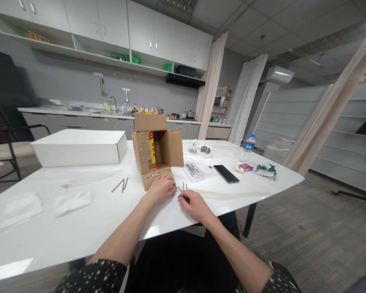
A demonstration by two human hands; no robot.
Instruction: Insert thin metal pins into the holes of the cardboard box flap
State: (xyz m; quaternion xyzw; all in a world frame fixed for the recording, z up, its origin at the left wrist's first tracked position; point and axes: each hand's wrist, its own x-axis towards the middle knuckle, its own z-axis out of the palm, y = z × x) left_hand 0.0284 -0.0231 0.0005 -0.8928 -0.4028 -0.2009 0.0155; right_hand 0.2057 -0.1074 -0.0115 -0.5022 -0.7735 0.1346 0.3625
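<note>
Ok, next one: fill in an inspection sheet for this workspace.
Surface: white table, glossy, showing light reflections.
Work items: open cardboard box, one side dotted with small specks; dark nail-like pieces left of it, more by the right hand.
Clutter: phone, plastic bottle, white carton, white cloths or tissues.
Hands: left hand at the box's lower flap; right one's grip unclear.
Cables: possible white cord at a round white device; too small to confirm.
Surroundings: wall cabinets, curtains.
</note>
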